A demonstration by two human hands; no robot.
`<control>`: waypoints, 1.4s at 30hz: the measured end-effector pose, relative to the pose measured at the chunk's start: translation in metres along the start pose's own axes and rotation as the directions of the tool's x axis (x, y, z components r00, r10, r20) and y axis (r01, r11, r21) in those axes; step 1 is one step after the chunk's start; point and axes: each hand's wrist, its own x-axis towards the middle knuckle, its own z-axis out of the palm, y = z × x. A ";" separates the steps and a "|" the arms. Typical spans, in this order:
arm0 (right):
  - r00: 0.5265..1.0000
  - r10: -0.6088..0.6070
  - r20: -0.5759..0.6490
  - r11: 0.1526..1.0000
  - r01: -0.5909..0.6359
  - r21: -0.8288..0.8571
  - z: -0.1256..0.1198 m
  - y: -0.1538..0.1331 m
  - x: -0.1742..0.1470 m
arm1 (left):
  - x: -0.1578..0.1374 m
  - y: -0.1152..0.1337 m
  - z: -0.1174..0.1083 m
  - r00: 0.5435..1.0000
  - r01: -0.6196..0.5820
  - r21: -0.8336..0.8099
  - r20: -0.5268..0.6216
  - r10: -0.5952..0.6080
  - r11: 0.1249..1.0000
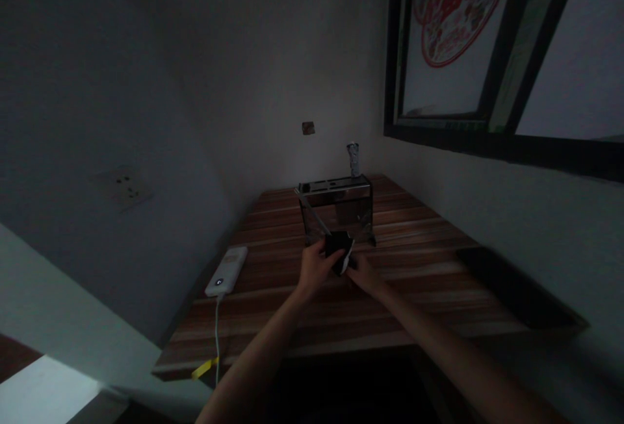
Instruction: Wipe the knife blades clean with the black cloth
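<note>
While both hands met over the counter | left hand and right hand gripped a small black object | before the metal rack | step: handling it; dim light demanded care.

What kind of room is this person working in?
Probably a dim room in a home: a wooden table stands in a corner, a wall socket on one side, a window with a red paper cutting on the other. A charging power bank lies there.
</note>
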 end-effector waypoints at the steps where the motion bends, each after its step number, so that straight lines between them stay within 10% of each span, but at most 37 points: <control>1: 1.000 0.002 -0.003 1.000 -0.002 0.001 0.000 0.000 0.001 | -0.001 0.000 0.001 1.000 0.006 -0.009 -0.015 -0.006 1.000; 23: 0.985 -0.113 -0.128 0.986 0.095 -0.136 0.003 0.015 0.000 | -0.014 0.000 0.014 0.990 0.084 -0.069 -0.105 -0.091 0.994; 42: 0.987 -0.058 -0.152 0.980 0.027 -0.197 0.007 0.009 0.002 | 0.029 0.047 -0.030 0.952 -0.058 -0.104 -0.307 0.023 0.993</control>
